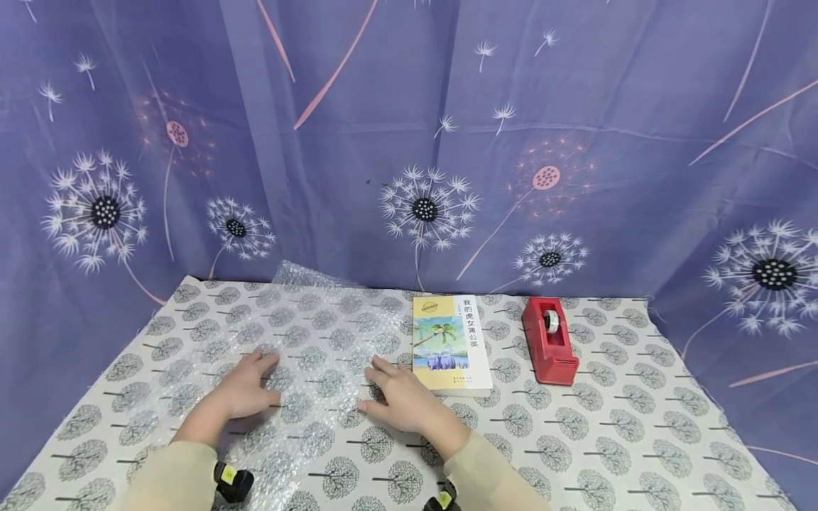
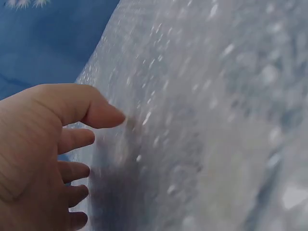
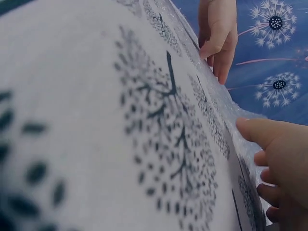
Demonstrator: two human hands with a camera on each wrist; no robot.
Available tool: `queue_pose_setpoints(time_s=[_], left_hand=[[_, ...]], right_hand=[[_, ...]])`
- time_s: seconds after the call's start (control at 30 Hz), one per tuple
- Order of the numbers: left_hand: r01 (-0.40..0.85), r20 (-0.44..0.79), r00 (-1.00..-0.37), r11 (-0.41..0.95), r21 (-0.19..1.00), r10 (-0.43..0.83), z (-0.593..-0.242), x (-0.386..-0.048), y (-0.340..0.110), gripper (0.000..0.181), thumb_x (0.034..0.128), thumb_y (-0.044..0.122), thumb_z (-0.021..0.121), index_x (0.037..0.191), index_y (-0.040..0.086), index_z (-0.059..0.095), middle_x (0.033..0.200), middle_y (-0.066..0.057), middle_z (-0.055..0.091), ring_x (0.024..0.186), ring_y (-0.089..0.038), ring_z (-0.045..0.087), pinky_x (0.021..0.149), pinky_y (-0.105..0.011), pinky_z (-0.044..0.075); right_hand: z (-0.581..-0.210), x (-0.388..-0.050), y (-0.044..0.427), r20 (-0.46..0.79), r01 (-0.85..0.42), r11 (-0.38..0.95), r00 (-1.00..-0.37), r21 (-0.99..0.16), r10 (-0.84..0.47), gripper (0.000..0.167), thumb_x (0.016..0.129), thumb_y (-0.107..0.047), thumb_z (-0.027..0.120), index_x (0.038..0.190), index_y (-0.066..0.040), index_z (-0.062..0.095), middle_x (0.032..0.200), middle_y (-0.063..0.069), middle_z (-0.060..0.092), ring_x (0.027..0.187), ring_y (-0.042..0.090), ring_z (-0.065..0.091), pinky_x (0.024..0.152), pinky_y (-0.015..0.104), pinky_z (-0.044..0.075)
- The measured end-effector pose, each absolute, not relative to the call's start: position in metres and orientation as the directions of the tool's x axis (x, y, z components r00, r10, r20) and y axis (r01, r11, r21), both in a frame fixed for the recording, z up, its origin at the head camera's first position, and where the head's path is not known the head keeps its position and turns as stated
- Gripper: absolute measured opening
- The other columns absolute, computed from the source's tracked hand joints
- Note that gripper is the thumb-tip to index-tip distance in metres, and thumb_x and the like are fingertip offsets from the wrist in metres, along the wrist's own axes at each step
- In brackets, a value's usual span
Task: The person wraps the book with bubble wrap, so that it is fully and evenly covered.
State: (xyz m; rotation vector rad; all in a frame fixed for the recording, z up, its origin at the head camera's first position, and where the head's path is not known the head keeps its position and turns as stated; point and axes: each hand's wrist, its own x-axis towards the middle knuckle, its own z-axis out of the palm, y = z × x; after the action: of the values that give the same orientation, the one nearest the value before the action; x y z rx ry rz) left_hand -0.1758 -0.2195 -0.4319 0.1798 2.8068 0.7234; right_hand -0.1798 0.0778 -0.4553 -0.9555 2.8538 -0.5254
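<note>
A sheet of clear bubble wrap (image 1: 313,355) lies spread over the left half of the table, its far edge raised against the curtain. My left hand (image 1: 246,387) rests on the sheet or just over it, fingers relaxed and apart; the left wrist view shows that hand (image 2: 53,149) beside the bubble wrap (image 2: 183,96). Near the sheet's right edge, my right hand (image 1: 405,401) has its fingers loosely extended towards the left. In the right wrist view the right hand (image 3: 284,163) appears at the right, the left hand (image 3: 220,38) above it. Neither hand grips anything.
Right of the bubble wrap lies a book (image 1: 441,344) with a yellow and white cover. Farther right stands a red tape dispenser (image 1: 551,348) with a roll in it. A tree-patterned cloth (image 1: 613,454) covers the table, and a blue dandelion curtain (image 1: 358,163) hangs behind.
</note>
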Motion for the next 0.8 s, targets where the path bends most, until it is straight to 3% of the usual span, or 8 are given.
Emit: queue_pose_setpoints(time_s=[0.4, 0.8], left_hand=[[0.157, -0.057, -0.972, 0.814, 0.559, 0.226, -0.435, -0.175, -0.185, 0.065, 0.0856, 0.024, 0.063, 0.140, -0.004, 0.040, 0.149, -0.034, 0.023, 0.135, -0.054, 0.021, 0.104, -0.070, 0.025], [0.232, 0.022, -0.961, 0.756, 0.612, 0.277, -0.438, -0.175, -0.150, 0.060, 0.0874, 0.022, 0.060, 0.139, -0.002, 0.042, 0.149, -0.028, 0.030, 0.135, -0.049, 0.030, 0.108, -0.065, 0.027]], right_hand=[[-0.455, -0.179, 0.091, 0.108, -0.579, 0.720, -0.802, -0.383, -0.588, 0.055, 0.094, -0.045, 0.052, 0.136, -0.010, 0.050, 0.150, 0.011, 0.038, 0.139, 0.029, 0.036, 0.113, 0.047, 0.032], [-0.454, -0.178, 0.111, 0.158, -0.576, 0.731, -0.812, -0.366, -0.562, 0.047, 0.094, -0.041, 0.053, 0.128, -0.010, 0.058, 0.143, 0.012, 0.047, 0.131, 0.030, 0.045, 0.110, 0.047, 0.038]])
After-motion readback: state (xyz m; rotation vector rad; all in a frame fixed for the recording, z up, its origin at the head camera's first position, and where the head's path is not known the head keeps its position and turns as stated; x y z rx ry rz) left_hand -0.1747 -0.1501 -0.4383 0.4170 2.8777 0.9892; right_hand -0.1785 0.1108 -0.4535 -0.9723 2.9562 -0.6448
